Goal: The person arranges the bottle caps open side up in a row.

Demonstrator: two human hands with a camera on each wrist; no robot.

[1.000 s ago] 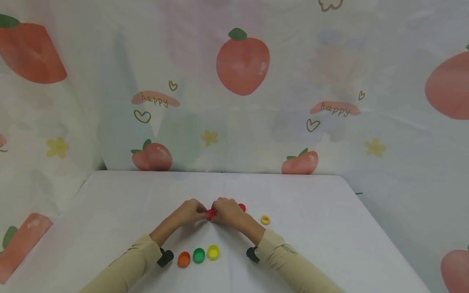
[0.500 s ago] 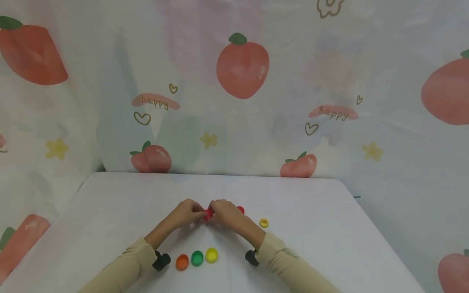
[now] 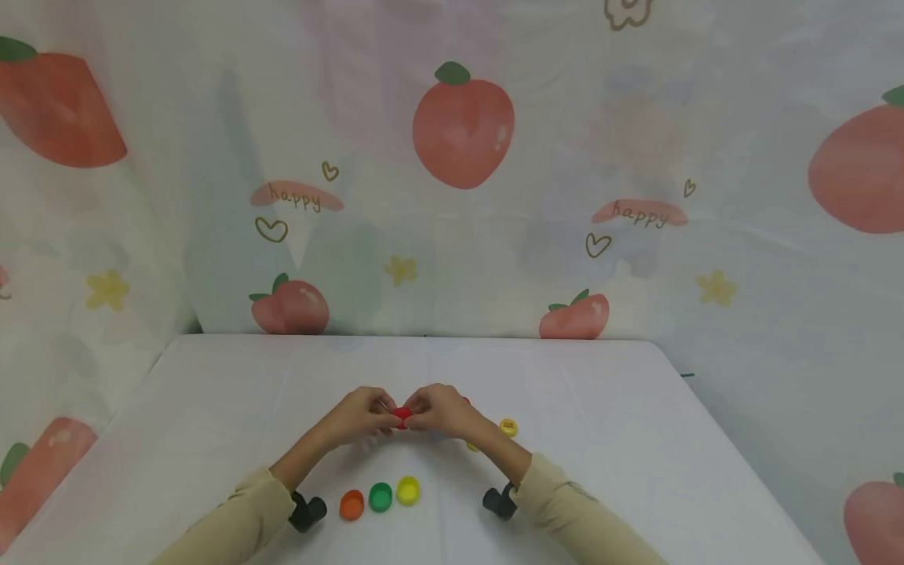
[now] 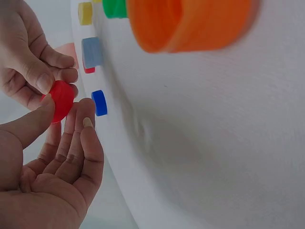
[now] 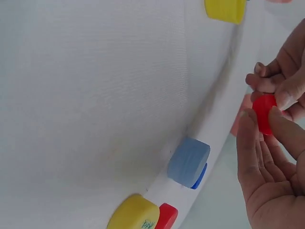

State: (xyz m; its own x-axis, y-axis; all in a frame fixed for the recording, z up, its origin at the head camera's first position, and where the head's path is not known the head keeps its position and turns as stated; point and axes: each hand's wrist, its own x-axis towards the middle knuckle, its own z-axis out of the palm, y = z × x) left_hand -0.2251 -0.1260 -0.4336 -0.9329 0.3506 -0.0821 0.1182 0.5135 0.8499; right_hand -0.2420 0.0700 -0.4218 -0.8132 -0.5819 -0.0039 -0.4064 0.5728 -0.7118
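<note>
Both hands meet over the middle of the table around one small red bottle cap (image 3: 402,417). My left hand (image 3: 359,416) pinches it between thumb and fingers from the left. From the other side, my right hand (image 3: 446,413) pinches the same cap. In the left wrist view the red cap (image 4: 62,101) shows its face, with the left thumb on its near edge. Seen from the right wrist, the cap (image 5: 263,114) sits between the thumbs and fingertips of both hands, off the table. Fingers hide part of its rim.
Nearer the body lie an orange cap (image 3: 351,505), a green cap (image 3: 380,497) and a yellow cap (image 3: 408,490) in a row. Right of the hands are yellow caps (image 3: 508,428) and a red one (image 5: 166,215). A light blue cap (image 5: 188,162) stands beside a dark blue one (image 5: 200,177).
The right hand has turned and its wrist has shifted right, uncovering part of another yellow cap. The red cap stays between both hands, and the row of caps lies unmoved.
</note>
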